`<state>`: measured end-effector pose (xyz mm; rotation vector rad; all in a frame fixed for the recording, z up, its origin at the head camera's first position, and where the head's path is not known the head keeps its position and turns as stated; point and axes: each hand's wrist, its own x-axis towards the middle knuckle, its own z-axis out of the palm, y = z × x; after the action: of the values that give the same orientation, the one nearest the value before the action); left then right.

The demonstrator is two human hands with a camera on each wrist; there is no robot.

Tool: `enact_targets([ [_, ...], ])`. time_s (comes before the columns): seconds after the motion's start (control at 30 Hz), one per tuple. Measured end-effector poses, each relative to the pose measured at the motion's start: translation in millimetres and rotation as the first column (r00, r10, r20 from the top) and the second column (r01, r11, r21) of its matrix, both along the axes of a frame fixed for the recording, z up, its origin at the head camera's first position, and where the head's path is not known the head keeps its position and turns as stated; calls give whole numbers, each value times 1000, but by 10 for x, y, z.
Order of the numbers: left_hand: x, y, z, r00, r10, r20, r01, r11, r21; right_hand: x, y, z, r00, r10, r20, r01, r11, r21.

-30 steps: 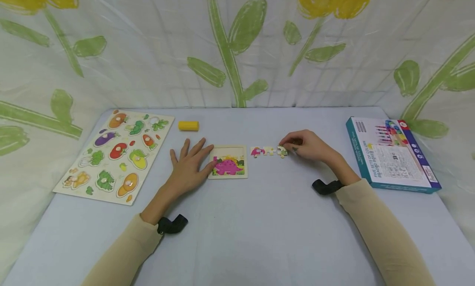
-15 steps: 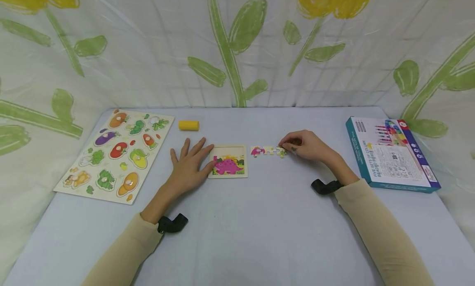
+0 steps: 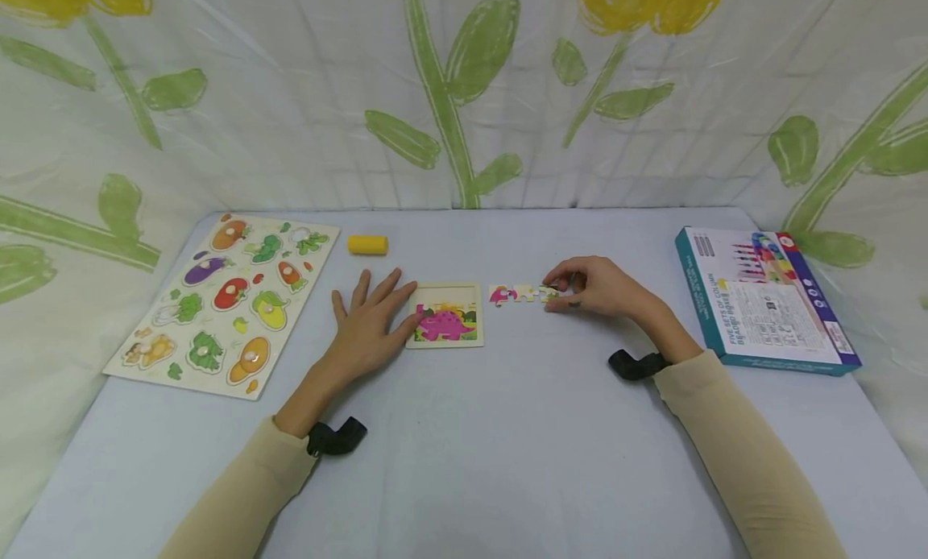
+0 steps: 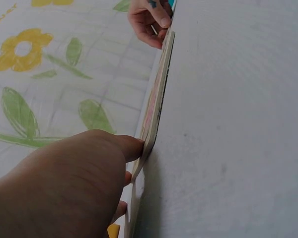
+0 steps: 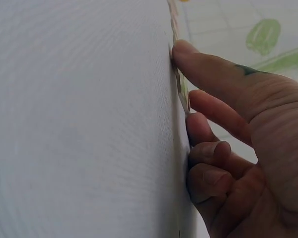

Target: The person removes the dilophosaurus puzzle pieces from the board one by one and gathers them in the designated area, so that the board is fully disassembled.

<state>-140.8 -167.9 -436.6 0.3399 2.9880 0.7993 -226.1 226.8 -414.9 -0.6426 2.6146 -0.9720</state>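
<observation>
My left hand (image 3: 368, 331) lies with its fingers spread, thumb and index fingertip on the left side of a small square wooden puzzle board (image 3: 445, 347) that shows a pink dinosaur. In the left wrist view, the thumb (image 4: 131, 146) rests at the board's edge (image 4: 161, 94). To the right of the board, a short row of jigsaw pieces (image 3: 524, 294) with pink, white and green print lies on the cloth. At the row's right end, my right hand (image 3: 598, 287) pinches a puzzle piece (image 3: 548, 294) between thumb and fingers. The right wrist view shows this piece (image 5: 183, 91) edge-on, partly covered.
A vegetable peg puzzle (image 3: 228, 305) lies at the left of the white-clothed table (image 3: 464, 454). Behind my left hand is a yellow cylinder (image 3: 368, 245). A flat toy box (image 3: 768, 301) lies at the right. A curtain (image 3: 326, 100) with painted flowers hangs behind the table.
The right-hand piece has slid left against the other pieces in the row. My right thumb has shifted to the piece's near edge. The left hand and the board have stayed put.
</observation>
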Motion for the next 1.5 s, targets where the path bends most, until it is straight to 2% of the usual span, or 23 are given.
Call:
enact_targets([
  [0.63, -13, 4, 34, 1000, -11, 16, 11, 1000, 6, -13, 20, -3, 1000, 0, -27, 0, 1000, -3],
  [1.0, -9, -19, 47, 999, -32, 43, 33, 999, -29, -17, 22, -13, 999, -4, -50, 1, 998, -61],
  [1.2, -1, -28, 49, 998, -38, 52, 39, 999, -30, 13, -94, 26, 999, 8, -39, -12, 995, -95],
  [1.5, 9, -20, 47, 997, -33, 67, 34, 999, -27, 75, -448, 72, 998, 68, -14, -69, 993, -99],
])
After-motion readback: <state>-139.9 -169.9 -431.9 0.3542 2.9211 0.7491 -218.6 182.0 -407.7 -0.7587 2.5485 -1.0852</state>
